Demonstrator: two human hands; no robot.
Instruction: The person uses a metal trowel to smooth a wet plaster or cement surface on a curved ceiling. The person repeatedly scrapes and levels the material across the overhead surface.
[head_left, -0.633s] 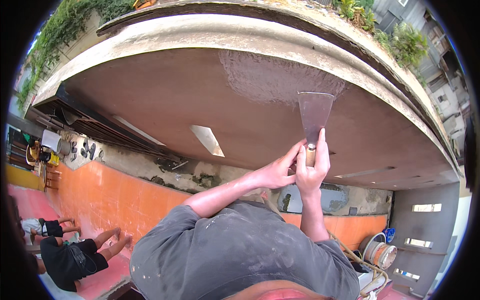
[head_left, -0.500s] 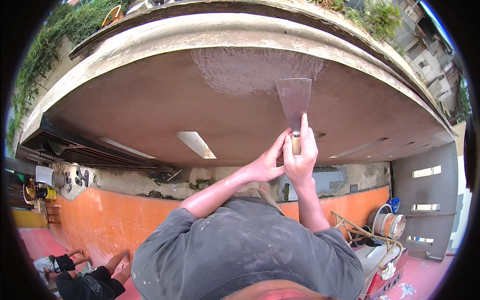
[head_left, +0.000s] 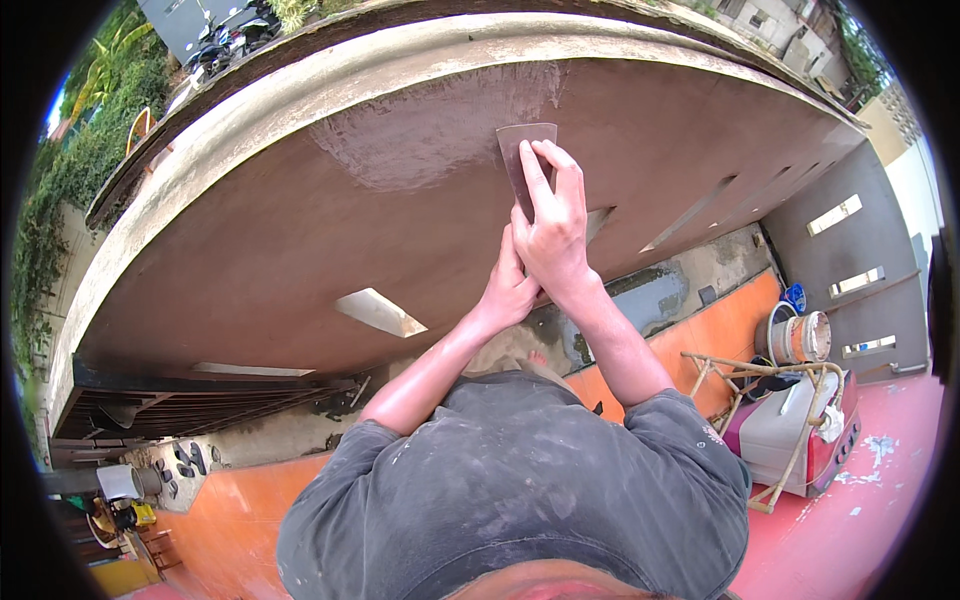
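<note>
Against the brown-grey wall (head_left: 240, 240) in front of me is a wide putty knife (head_left: 512, 165), its flared blade pointing up. My right hand (head_left: 555, 225) grips it, with fingertips laid flat on the blade. Just below, my left hand (head_left: 510, 285) is closed at the handle end, close against the right hand. The handle itself is hidden by both hands. The blade's top edge lies beside a rough, paler patch of coating (head_left: 400, 135) near the wall's upper edge.
A pale ledge (head_left: 250, 110) caps the wall, which has slanted slots (head_left: 382, 312). Dark metal bars (head_left: 200, 405) are at left. On the right stand a bamboo frame (head_left: 765, 365), a stained bucket (head_left: 808, 337) and a grey-red case (head_left: 800, 445). Sandals (head_left: 190, 460) lie lower left.
Both hands and the putty knife have moved up and left along the wall. More of my right fingers now cover the blade. The view has turned, and people at lower left are out of sight.
</note>
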